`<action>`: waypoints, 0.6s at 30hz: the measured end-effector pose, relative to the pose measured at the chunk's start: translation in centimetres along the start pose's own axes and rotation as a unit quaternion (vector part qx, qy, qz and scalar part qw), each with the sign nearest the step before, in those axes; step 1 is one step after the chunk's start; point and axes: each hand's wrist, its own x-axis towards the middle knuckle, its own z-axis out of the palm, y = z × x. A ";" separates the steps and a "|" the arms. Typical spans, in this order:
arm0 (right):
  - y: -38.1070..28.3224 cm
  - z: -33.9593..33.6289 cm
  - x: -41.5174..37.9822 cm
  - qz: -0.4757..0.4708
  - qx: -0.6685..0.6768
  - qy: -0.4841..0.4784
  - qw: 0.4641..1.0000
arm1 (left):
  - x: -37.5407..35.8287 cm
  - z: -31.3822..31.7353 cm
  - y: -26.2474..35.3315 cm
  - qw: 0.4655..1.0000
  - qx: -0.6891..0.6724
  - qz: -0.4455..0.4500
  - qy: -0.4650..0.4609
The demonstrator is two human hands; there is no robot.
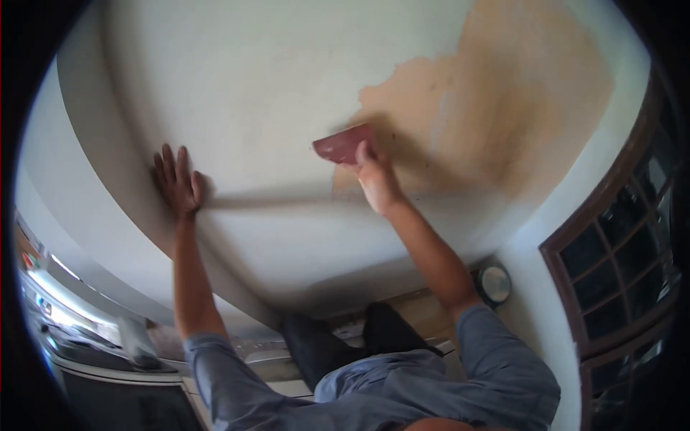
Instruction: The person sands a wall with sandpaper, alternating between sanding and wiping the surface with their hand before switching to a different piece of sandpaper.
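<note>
- One grey shirt (402,391), nearest, across the bottom of the frame; two short sleeves, two bare forearms; two dark trouser legs beyond it
- One left hand (175,185), left of the frame; flat against the wall (237,93), fingers a little apart, holding nothing
- One right hand (375,178), centre; fingers closed round one flat dark red tool (343,144), which is at the wall, by the left edge of one peach-coloured patch (496,100), upper right
- One round container (494,284), lower right; one brown-framed panel of dark panes (612,251), right edge
</note>
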 end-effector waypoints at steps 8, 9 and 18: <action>-6.3 -3.3 -1.7 0.058 0.367 -0.008 0.928 | 3.9 2.4 10.7 0.999 0.018 0.044 0.004; -6.3 -3.4 -1.7 0.054 0.368 -0.008 0.928 | 3.9 2.5 10.7 0.999 0.018 0.047 0.007; -5.6 -5.1 0.2 -0.320 -0.202 0.211 0.901 | 1.6 0.5 4.0 0.985 -0.015 0.149 -0.085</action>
